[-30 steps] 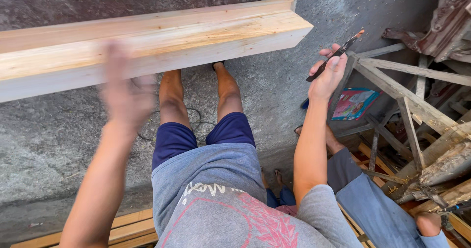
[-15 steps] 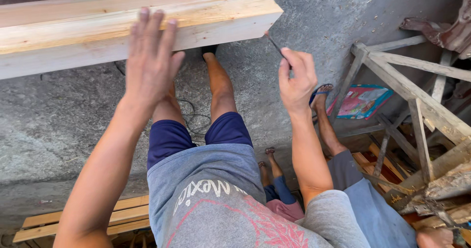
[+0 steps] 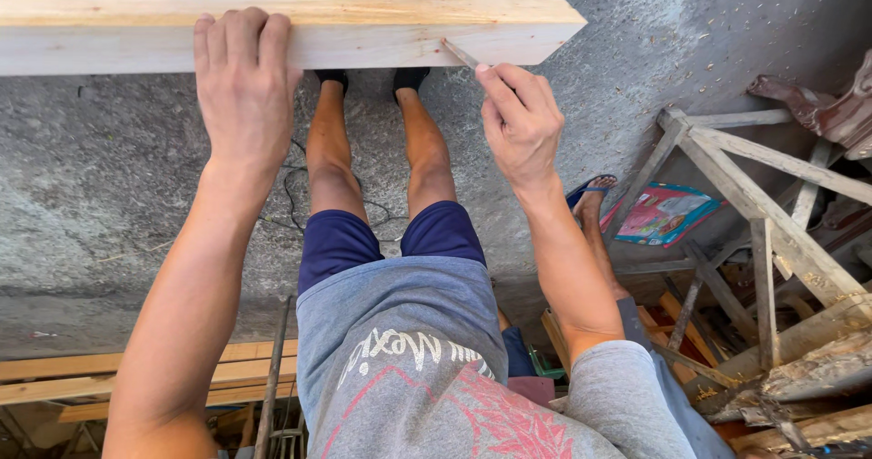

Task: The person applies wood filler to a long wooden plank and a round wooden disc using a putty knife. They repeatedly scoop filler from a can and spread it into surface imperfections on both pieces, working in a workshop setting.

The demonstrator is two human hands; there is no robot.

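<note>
Item: pale wooden beam [image 3: 363, 14], lying crosswise at the top of the view, above the concrete floor [image 3: 109, 196]. Left hand [image 3: 241, 82]: now flat on the beam's near edge, fingers hooked over the top, pressing rather than closing round anything; a second ago it was in mid-air and blurred. Right hand [image 3: 520, 123]: brought in from out at the side to the beam's right end, its grip pinched on a slim pencil [image 3: 460, 54] whose tip touches the wood's front face. Judgement: beam steadied, marking in hand. Adjacent: wooden trestle frame [image 3: 772, 205] and a bright printed packet [image 3: 661, 212], well apart at right.
</note>
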